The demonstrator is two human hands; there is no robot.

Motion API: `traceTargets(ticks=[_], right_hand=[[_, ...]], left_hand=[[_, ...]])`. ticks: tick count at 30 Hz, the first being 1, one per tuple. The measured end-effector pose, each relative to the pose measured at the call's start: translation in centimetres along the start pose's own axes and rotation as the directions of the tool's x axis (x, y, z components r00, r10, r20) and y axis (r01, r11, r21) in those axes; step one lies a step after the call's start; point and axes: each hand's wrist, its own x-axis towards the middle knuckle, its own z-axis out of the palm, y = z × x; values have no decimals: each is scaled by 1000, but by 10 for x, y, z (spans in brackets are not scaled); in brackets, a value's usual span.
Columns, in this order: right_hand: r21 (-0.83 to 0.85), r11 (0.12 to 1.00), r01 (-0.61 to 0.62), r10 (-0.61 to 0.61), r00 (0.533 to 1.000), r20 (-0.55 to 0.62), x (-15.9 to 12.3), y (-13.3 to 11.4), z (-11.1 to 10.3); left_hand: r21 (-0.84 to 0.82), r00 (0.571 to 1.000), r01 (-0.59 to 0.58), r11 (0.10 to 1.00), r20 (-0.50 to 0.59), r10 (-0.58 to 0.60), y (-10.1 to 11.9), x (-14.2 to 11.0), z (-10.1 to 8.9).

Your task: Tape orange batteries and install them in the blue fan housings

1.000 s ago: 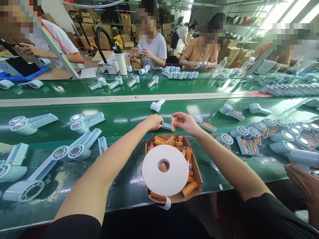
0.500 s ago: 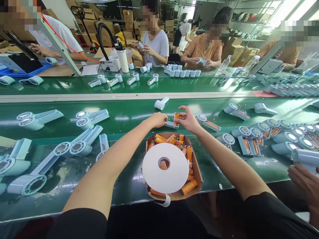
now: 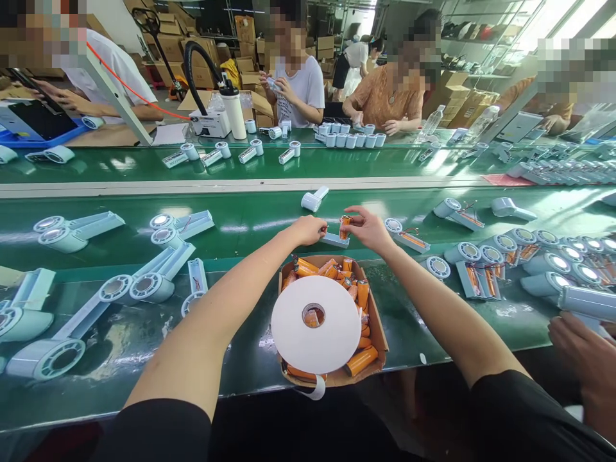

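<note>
“So, taking the white roll [image 3: 316, 350] as the centre of the dial, where is the orange battery [image 3: 345, 226]?”

“Between twelve and one, nearly upright in the right hand [image 3: 369, 230], which pinches it between thumb and fingers; one finger stretches out above it.”

“And the left hand [image 3: 307, 231]?”

“At twelve, fingers bunched together beside the left part of an open pale-blue housing [image 3: 335, 240]. I cannot tell what, if anything, they pinch.”

“Does the battery touch that housing?”

“It is at the right end of it, but whether the two touch I can't say.”

“What is under the roll?”

“A cardboard box [image 3: 378, 324] of loose orange batteries [image 3: 360, 361]. A white strip [image 3: 318, 389] hangs from the roll at six.”

“Further out?”

“More pale-blue parts [image 3: 62, 237] between nine and ten, a crowd of assemblies [image 3: 468, 252] between two and three, a single round-headed piece [image 3: 312, 202] at twelve beyond the hands, and a co-worker's hand [image 3: 575, 350] at three, just beneath a pale cylinder [image 3: 590, 303]”
</note>
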Motion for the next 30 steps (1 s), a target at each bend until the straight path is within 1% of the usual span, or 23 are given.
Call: traceTargets(ticks=[3, 5, 6, 8, 10, 13, 17, 20, 26, 30], right_hand=[[-162, 985, 56, -46, 997, 66, 1, 0, -4], [-320, 940, 117, -64, 983, 172, 0, -1, -7], [-402, 902, 160, -67, 970, 236, -1, -2, -8], [-548, 797, 254, -58, 935, 349, -3, -3, -9], [-649, 685, 331, -44, 908, 417, -4, -6, -8], [-737, 561, 377, -8, 892, 451, -6, -12, -2], [-813, 461, 357, 81, 895, 439, -8, -19, 11], [-823, 447, 350, 102, 894, 436, -9, -19, 16], [-769, 556, 316, 89, 897, 433, -6, -12, 12], [-726, 617, 304, 39, 910, 414, -2, -8, 6]], left_hand=[[-14, 1000, 5, 1000, -3, -5, 3, 3, 1], [-26, 1000, 13, 1000, -5, -13, 4, 6, 2], [-33, 1000, 18, 999, -6, -18, 5, 8, 3], [-50, 1000, 27, 998, -8, -27, 6, 11, 3], [-70, 999, 30, 997, -12, -31, 6, 14, 3], [-97, 999, 27, 995, -17, -28, 7, 18, 4], [-114, 999, 36, 993, -22, -39, 8, 23, 6], [-121, 999, 39, 992, -25, -42, 9, 25, 7], [-127, 999, 6, 992, -31, -10, 11, 30, 6], [-129, 999, -9, 992, -35, 4, 11, 32, 2]])
